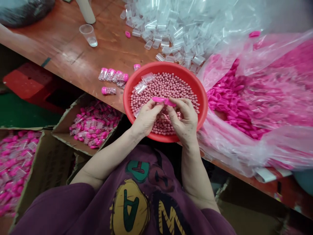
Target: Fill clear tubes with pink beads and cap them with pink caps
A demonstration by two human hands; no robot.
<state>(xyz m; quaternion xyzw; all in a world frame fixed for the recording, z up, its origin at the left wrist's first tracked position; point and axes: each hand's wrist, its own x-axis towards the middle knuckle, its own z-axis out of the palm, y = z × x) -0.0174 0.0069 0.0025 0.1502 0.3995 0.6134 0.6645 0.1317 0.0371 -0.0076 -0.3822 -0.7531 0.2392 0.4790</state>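
Head view, stock as I read it from my remote seat.

Work, done and left:
- bag of pink caps (256, 98): right half of the table, bulging, open toward the bowl; I judge most of the capping is not yet done
- heap of empty tubes (176, 29): clear plastic, far side behind the bowl; a large supply unfilled
- near box (94, 125) and far-left box (14, 163): cardboard, below the table edge; both hold filled tubes with caps on; by my estimate the finished share is sizeable but smaller than the supplies left
- red bowl (202, 98): at the near table edge, partly overhanging it
- pink beads (168, 88): cover the bowl's floor thickly; a few empty tubes lie on them
- left hand (145, 119) and right hand (184, 119): over the bowl's near side, fingertips almost meeting
- pink cap (163, 100): pinched tight by both hands and held level above the beads; I cannot tell whether it is one cap or two, nor whether a tube hides beneath
- row of filled tubes (113, 76): on the table just left of the bowl, capped, not yet boxed

Surface and room:
- wooden table (80, 62): brown, worn, scuffed
- green floor (19, 111): at left, below the table
- red stool (29, 80): on that floor
- plastic cup (88, 34): far left of the table, a little clear liquid inside
- loose cap (127, 34): on the table beside the heap
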